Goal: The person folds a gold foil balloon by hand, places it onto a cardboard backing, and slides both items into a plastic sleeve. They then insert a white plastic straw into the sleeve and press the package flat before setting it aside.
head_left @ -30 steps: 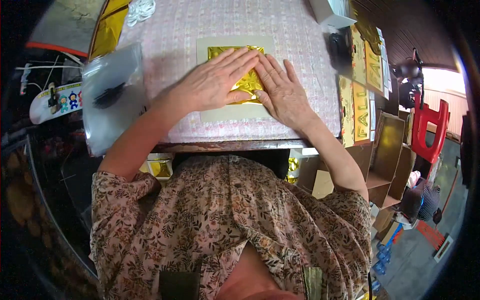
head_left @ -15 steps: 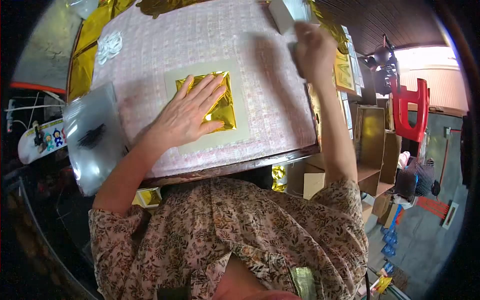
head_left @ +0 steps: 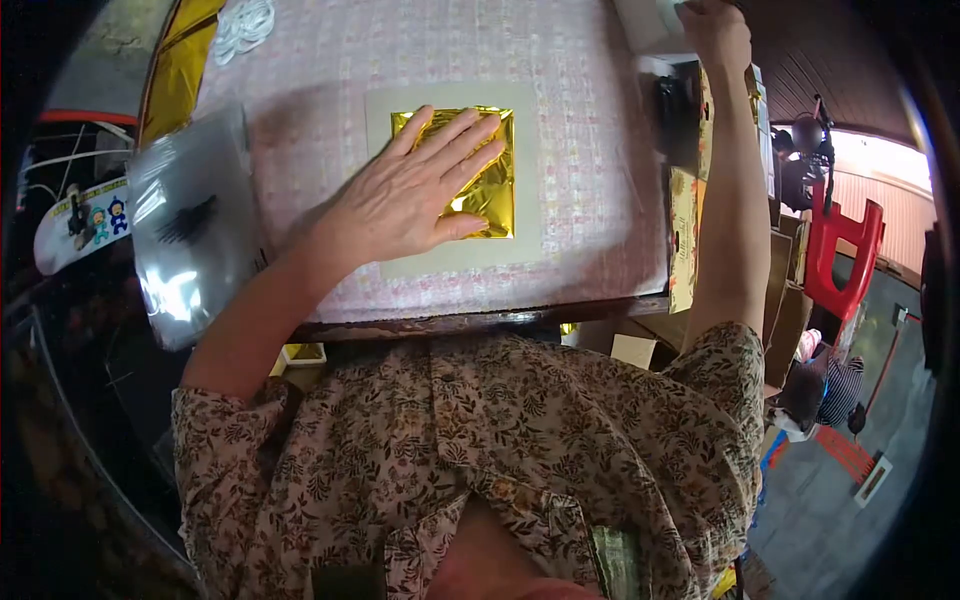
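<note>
My left hand [head_left: 410, 195] lies flat with fingers stretched out on a shiny gold foil square [head_left: 495, 205], covering much of its left part. Under the foil is a larger pale grey board [head_left: 530, 150], resting on the patterned tablecloth. At the far right corner of the table, my right hand [head_left: 717, 38] is beside a white box [head_left: 640, 25]. Its fingers are curled closed, and whatever they hold is hidden.
Clear plastic sheets [head_left: 195, 260] hang over the left table edge. White loops [head_left: 243, 30] lie at the far left near gold foil [head_left: 178, 85]. A dark object [head_left: 668, 105] and a decorated carton [head_left: 684, 240] stand at right. Beyond is a red stool [head_left: 845, 250].
My right hand has reached farther out, up beside the white box, uncovering the dark object. My left hand stays flat on the foil. The whole view has shifted.
</note>
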`<state>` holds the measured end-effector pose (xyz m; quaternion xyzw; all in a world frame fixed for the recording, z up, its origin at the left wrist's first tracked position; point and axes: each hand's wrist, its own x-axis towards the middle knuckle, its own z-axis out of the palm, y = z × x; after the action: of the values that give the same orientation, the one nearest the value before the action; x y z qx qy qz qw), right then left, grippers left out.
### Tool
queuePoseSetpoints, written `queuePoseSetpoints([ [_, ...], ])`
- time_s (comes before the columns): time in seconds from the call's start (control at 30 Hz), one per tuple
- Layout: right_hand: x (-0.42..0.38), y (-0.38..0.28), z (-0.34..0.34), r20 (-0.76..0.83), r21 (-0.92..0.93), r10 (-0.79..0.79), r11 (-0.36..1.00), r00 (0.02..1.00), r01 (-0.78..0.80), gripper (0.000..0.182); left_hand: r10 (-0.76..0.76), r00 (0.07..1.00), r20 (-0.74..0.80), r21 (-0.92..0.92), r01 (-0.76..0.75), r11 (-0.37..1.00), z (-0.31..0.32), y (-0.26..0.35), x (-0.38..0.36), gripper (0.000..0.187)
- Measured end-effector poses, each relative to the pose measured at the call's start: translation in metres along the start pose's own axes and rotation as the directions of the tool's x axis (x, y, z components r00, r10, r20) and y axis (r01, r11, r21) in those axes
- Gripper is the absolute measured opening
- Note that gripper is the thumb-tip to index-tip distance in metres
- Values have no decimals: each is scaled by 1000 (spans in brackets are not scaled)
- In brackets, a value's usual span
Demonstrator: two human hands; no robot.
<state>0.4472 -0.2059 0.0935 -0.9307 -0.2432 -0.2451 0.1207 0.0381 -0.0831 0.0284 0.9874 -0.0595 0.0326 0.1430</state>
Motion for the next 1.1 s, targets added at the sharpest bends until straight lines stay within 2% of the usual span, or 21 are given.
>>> queuePoseSetpoints([
  [0.03,3,6,1,-63,235,-56,970,996,70,27,-1,1000,2,-2,1,1000,0,0,0,85],
  [0.1,9,14,5,-220,635,-114,737,969,231,14,-1,1000,-13,-9,0,1000,-1,0,0,85],
  [0.17,-9,14,-10,-304,745,-202,559,931,364,12,-11,1000,1,-17,11,1000,-3,1,0,85],
  [0.23,-63,-61,-65,-3,961,-86,274,996,26,6,-21,1000,16,-22,21,1000,-4,1,0,85],
  [0.27,-83,-68,-63,110,971,-243,235,964,-51,5,-17,1000,5,-26,17,1000,-5,1,0,85],
  [0.3,-103,-58,-38,141,986,-351,133,926,-99,13,-11,1000,-8,-30,11,1000,-5,1,0,85],
  [0.33,-120,-69,-39,251,964,-402,187,880,-190,12,-10,1000,-5,-30,10,1000,-5,1,1,85],
  [0.37,-134,-74,-35,335,941,-404,187,852,-281,13,-10,1000,-7,-26,10,1000,-5,1,1,84],
  [0.4,-142,-79,-39,393,906,-367,311,843,-287,11,-10,1000,-8,-23,10,1000,-5,1,1,84],
  [0.57,-156,-83,-33,531,846,-387,185,754,-500,12,-11,1000,-14,-37,10,999,-6,2,2,84],
  [0.9,-162,-83,-25,514,845,-475,140,714,-516,12,-22,1000,-3,-38,21,999,-5,2,2,85],
  [0.97,-161,-84,-23,491,851,-467,80,735,-518,11,-22,1000,1,-36,22,999,-6,2,2,85],
  [1.1,-155,-83,-23,455,884,-475,140,753,-446,11,-19,1000,-8,-31,19,999,-7,2,2,85],
])
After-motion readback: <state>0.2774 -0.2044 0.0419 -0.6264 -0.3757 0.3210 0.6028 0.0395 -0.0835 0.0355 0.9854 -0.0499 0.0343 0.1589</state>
